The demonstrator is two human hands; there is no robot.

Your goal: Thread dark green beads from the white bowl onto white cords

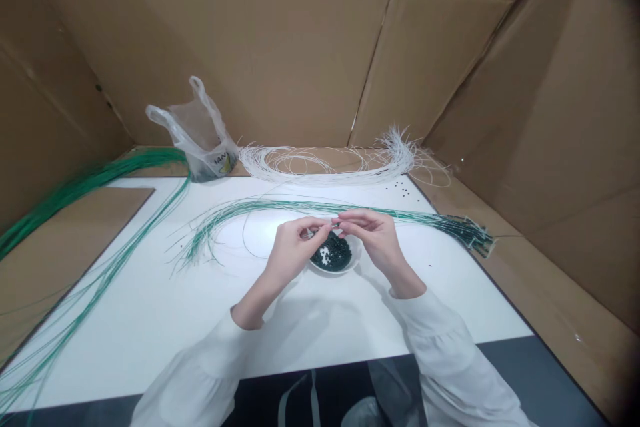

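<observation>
Directly over a small white bowl, the left hand and right hand meet, each with thumb and fingertips pressed together; whatever they pinch is too small to make out. Dark green beads fill much of the bowl, with a bare white patch showing among them. Behind, left of a white wire coil, stands a translucent plastic bag, something dark, not identifiable, at its bottom.
</observation>
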